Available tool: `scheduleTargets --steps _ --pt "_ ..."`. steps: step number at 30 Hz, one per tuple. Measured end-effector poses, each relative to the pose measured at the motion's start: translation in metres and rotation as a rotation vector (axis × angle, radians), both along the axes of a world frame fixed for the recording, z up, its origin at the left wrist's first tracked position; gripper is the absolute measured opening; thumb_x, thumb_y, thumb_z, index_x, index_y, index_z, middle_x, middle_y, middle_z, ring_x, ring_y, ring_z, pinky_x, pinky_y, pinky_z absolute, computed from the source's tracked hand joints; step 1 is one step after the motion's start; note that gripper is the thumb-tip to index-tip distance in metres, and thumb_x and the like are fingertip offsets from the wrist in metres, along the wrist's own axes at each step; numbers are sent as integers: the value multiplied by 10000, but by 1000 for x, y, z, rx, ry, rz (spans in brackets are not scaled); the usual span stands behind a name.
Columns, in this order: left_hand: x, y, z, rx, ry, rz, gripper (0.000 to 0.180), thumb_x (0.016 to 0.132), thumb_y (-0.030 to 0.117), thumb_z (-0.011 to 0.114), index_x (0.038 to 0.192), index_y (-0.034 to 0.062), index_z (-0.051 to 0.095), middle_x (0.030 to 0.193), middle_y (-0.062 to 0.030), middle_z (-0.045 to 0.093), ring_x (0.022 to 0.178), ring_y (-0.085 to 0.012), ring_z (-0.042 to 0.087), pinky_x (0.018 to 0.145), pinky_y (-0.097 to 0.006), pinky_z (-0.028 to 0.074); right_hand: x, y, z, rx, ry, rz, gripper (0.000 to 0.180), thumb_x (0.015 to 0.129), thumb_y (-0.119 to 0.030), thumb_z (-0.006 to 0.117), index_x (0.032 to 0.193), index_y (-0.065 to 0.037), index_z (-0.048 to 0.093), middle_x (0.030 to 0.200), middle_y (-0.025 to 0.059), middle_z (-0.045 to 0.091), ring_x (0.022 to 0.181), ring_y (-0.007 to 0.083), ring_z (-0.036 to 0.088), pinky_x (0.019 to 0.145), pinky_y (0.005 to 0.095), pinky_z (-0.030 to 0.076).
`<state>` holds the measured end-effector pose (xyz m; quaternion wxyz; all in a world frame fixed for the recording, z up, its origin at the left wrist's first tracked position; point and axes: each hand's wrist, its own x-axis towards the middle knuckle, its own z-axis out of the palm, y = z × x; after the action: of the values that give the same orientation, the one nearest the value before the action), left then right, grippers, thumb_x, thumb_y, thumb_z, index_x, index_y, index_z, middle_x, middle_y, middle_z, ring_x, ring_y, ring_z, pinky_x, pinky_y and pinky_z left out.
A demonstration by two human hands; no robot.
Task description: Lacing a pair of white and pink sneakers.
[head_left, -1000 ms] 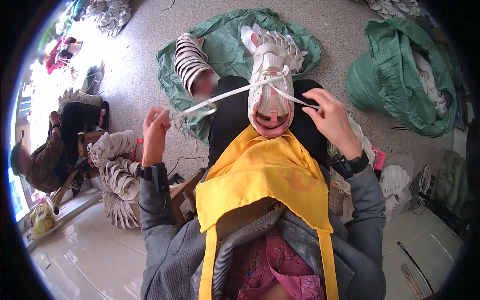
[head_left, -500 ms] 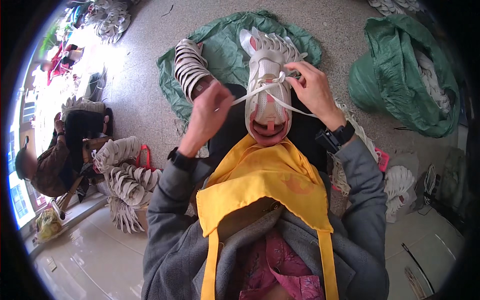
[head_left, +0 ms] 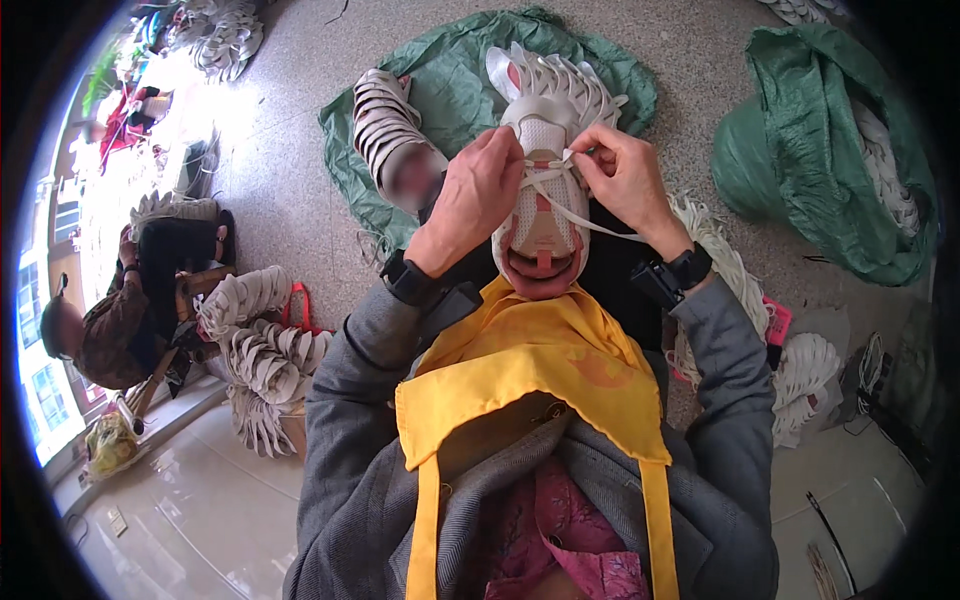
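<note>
A white and pink shoe upper [head_left: 541,225] lies in my lap, its open heel end toward me, at the near end of a stack of nested uppers [head_left: 575,85]. A flat white shoelace [head_left: 570,215] crosses over its tongue. My left hand [head_left: 472,195] is closed at the upper's left eyelet edge, with the lace running to its fingers, whose tips are partly hidden. On the other side, my right hand [head_left: 622,178] pinches the lace between thumb and forefinger beside the right eyelets. A loose length of lace trails off to the right below it.
Green sheeting [head_left: 440,70] lies on the floor ahead, with another stack of uppers [head_left: 390,125] on its left. A green sack [head_left: 800,150] of white pieces stands at right. More uppers [head_left: 265,345] are piled at left, near a seated person [head_left: 105,330]. White laces [head_left: 715,260] hang by my right knee.
My left hand has moved right and slightly up, from out beside the upper to its left eyelet edge. The lace stretched out to the left has drawn in. My right hand remains by the right eyelets.
</note>
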<state>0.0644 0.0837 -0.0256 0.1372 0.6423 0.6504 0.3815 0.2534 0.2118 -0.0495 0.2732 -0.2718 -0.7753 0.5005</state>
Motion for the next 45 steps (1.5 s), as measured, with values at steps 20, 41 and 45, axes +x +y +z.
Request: scheduleTargets --steps 20,41,45 --pt "21 -6 -8 92 41 165 92 937 -41 554 1006 -10 502 887 -191 567 795 -382 589 700 -424 487 1 9 10 -457 -9 217 124 1000 -107 644 1088 -20 645 839 -10 647 577 5 495 493 174 400" --pt "-3 -4 -11 -327 -468 92 164 961 155 664 997 7 604 896 -43 607 832 -99 577 723 -279 504 -4 10 3 -530 93 256 157 1023 -172 643 1088 -30 657 853 -23 641 654 11 547 574 178 460" --pt "-8 -3 -5 -426 -607 53 167 1023 210 636 990 55 585 859 48 551 783 -36 482 694 -196 393 -4 11 3 -542 89 251 158 1030 -175 636 1085 -28 654 859 -22 641 657 11 550 575 180 466"
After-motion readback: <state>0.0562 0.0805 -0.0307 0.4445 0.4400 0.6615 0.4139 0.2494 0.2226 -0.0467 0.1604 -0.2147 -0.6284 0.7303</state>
